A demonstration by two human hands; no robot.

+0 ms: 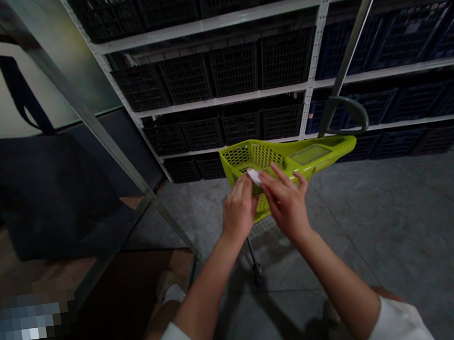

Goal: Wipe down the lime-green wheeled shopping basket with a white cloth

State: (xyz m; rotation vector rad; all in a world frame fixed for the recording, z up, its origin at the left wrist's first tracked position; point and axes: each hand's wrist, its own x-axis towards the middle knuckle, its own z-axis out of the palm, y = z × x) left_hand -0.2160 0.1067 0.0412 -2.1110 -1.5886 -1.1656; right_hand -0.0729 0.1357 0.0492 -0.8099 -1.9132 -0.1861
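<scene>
Both of my hands meet in front of me over a lime-green cart basket [231, 158]. Between their fingertips is a small crumpled white piece [254, 176], perhaps paper or tissue; its kind is too small to make out. My left hand [238, 207] pinches its left side with the fingers drawn together. On its right side, the thumb and index finger of my right hand [287, 201] grip it, while the other fingers spread outward. Part of the basket is hidden behind my hands.
Beyond the cart, a white metal rack [218, 101] carries black crates [234, 68] and blue crates [410, 34]. A metal pole with a grey loop handle [347, 115] rises by the basket. At left, a dark bag [59, 197] lies on a metal-framed wooden table. Grey floor [405, 224] spreads below.
</scene>
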